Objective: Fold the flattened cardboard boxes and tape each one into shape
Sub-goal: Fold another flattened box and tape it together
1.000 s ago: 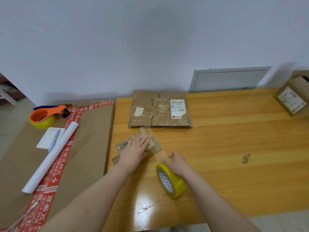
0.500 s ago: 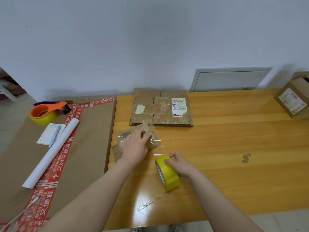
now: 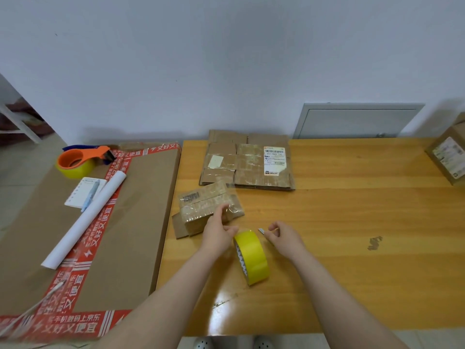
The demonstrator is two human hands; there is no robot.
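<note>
Honestly, this job looks closer to the start than the finish. On the wooden table (image 3: 352,222), the stack of flattened boxes (image 3: 249,170) by the wall is untouched, with old tape and a shipping label on the top sheet, so I'd guess most of the folding is left. One made-up box (image 3: 450,154) is half cut off at the far right edge, and it may be a finished one. The box in hand is the small cardboard box (image 3: 201,210), near the table's left edge and just in front of the stack. It's folded into a low block with glossy clear tape across the top, wrinkled at the right end. A flap sticks out at its near left corner, so it isn't fully closed up. The yellow tape roll (image 3: 253,255) stands on edge just in front of it, between the two hands. A clear strip seems to run from the box toward the roll, though it's too see-through to be sure. The left hand (image 3: 217,233) has its fingers stretched forward, flat on the box's near right end, with the thumb out toward the roll. The right hand (image 3: 284,238) is curled, pinching a small grey blade (image 3: 261,231) at the fingertips. My read is that the next move is cutting the strip free.
</note>
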